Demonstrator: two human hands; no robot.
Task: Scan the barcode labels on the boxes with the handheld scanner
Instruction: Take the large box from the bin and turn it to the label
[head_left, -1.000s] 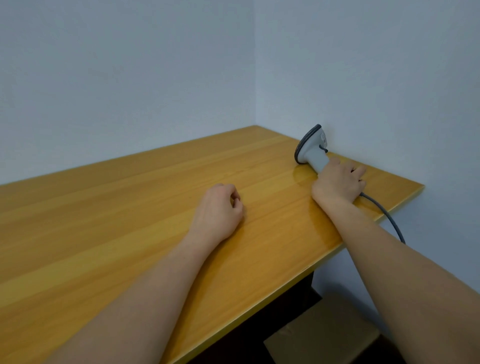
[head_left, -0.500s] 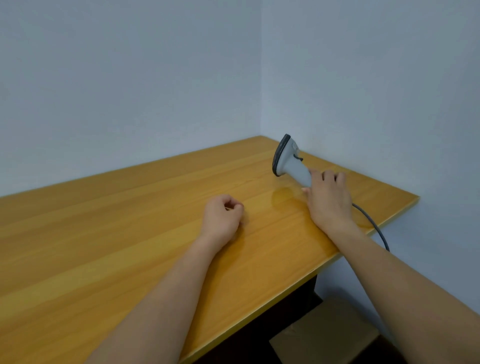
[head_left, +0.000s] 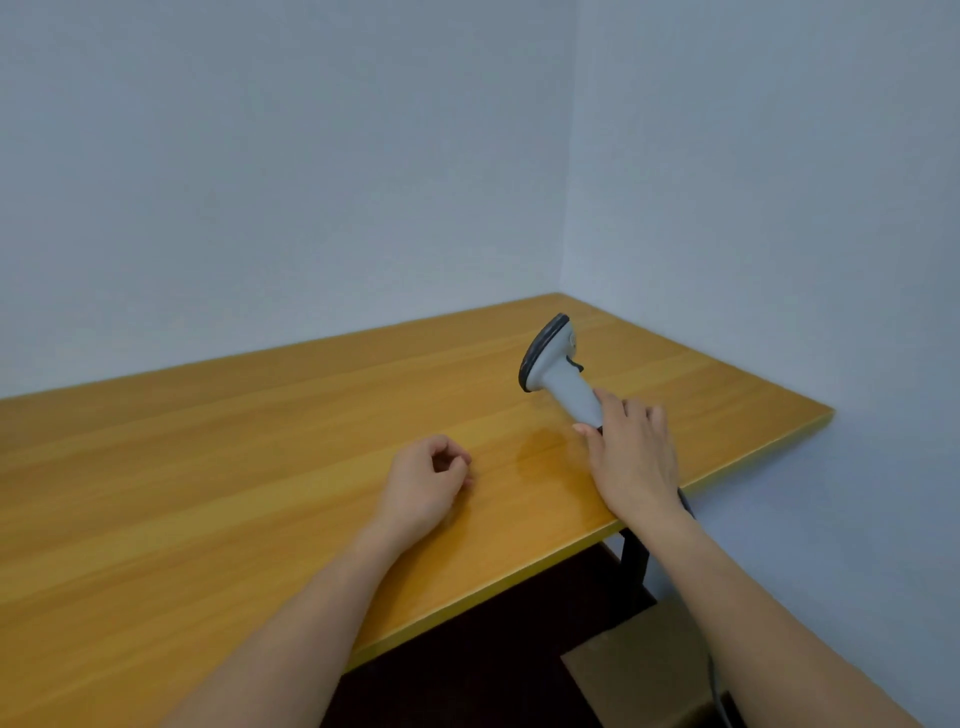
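Note:
My right hand (head_left: 634, 457) grips the handle of the grey handheld scanner (head_left: 558, 369), holding it just above the wooden table (head_left: 260, 467). The scanner's dark head tilts up and to the left. Its dark cable (head_left: 688, 506) runs back under my wrist and drops off the table's front edge. My left hand (head_left: 423, 486) rests on the table as a loose fist with nothing in it, a hand's width left of the right one. A brown cardboard box (head_left: 634, 675) sits on the floor below the table edge; no barcode label shows on it.
Blue-grey walls meet in a corner behind the table's far right end. A black table leg (head_left: 634, 566) stands under the front edge, beside the box. The table's right end stops near the side wall.
My right hand has carried the scanner away from the side wall, leftward and toward me, lifting it off the table. The left hand has stayed in place.

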